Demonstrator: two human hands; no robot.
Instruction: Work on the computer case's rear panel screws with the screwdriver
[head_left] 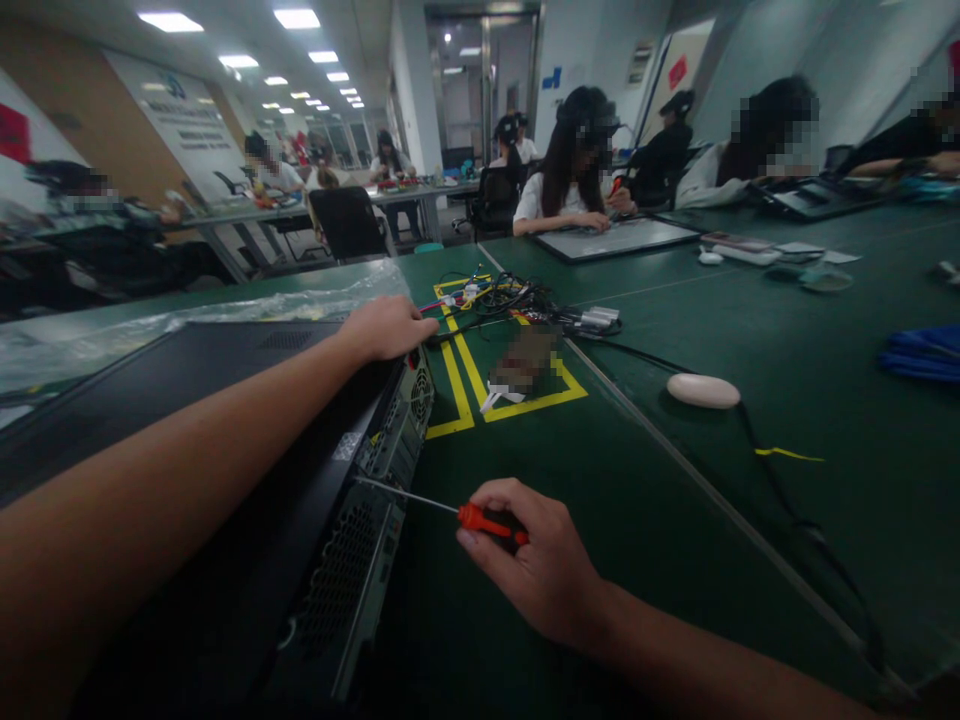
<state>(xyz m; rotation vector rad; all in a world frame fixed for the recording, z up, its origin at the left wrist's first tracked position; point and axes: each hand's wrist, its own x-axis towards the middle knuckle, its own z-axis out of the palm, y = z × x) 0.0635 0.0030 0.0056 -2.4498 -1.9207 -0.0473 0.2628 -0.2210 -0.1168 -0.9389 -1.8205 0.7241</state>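
Observation:
A black desktop computer case (225,440) lies on its side on the green table (637,500), its perforated rear panel (375,520) facing right. My left hand (386,327) rests on the case's far top corner, fingers curled over the edge. My right hand (532,560) is closed round the red handle of a screwdriver (450,508). The screwdriver's thin shaft points left and its tip touches the rear panel.
A tangle of cables (502,295) lies inside yellow tape markings (465,385) beyond the case. A white mouse (703,390) with its cord sits to the right. Clear plastic wrap (187,315) lies behind the case. Other people sit working at the far tables.

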